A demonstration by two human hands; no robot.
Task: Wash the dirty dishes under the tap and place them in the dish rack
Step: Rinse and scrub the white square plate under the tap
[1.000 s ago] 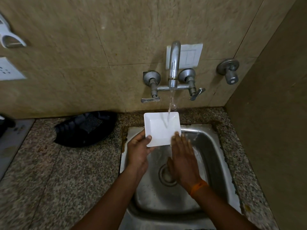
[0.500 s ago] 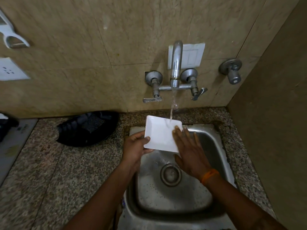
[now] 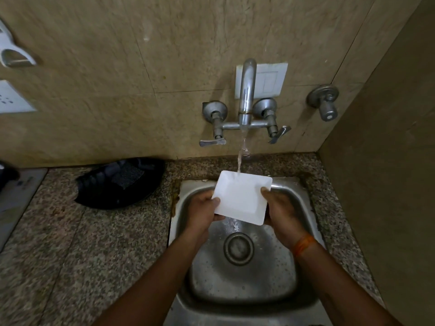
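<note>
You are holding a square white plate (image 3: 242,198) over the steel sink (image 3: 303,208) with both hands, and it is tilting, its far edge sitting higher than the near one. Your left hand (image 3: 204,212) is gripping the plate's left edge, the thumb lying on top and the fingers curling underneath, out of sight. Your right hand (image 3: 280,212) is gripping the right edge the same way, thumb tip showing on the upper face near the far corner; how the fingers below are lying you cannot tell. An orange band (image 3: 304,243) is circling your right wrist. Water (image 3: 241,154) is running from the tap (image 3: 246,90) on the tiled wall and striking the plate at its far edge, then spilling off the near edge toward the drain (image 3: 239,248). A dark tray (image 3: 122,182) is lying on the speckled counter (image 3: 70,243), left of the sink and apart from it.
</note>
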